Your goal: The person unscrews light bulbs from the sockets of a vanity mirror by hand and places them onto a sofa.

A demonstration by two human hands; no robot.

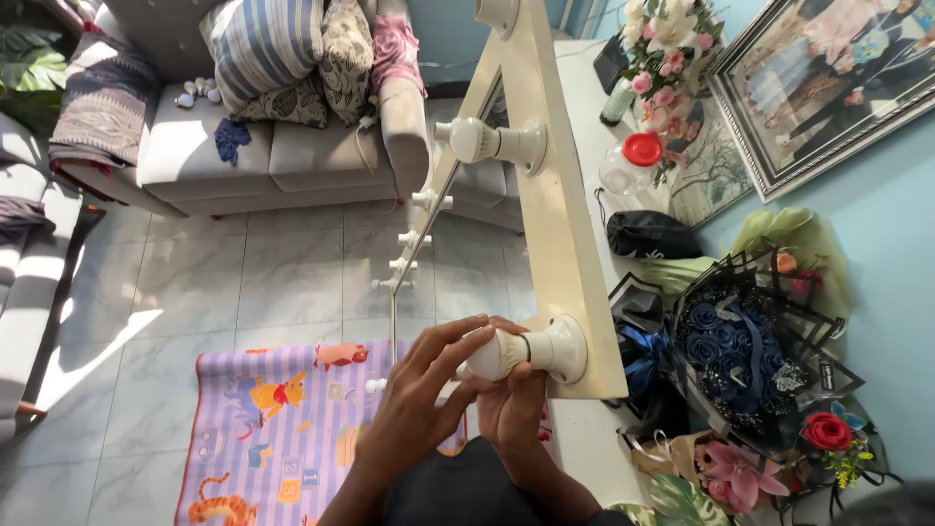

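At lower end of cream mirror frame [565, 244]: both hands on one white bulb [495, 354] seated in its socket [562, 348]. Left hand [419, 404] fingers spread, curled over bulb's dome; right hand [511, 399] wrapped closed beneath it. One more bulb [474, 139] on frame higher up. Frame's right edge sits close to two bouquets: blue roses [730, 346], pink flowers [667, 44]. Tiled floor [243, 273] left of frame lies open; striped play mat [273, 429] below.

Smooth matt white bulb [492, 353], cream painted mirror frame [562, 209], glossy floor tiles [282, 282]
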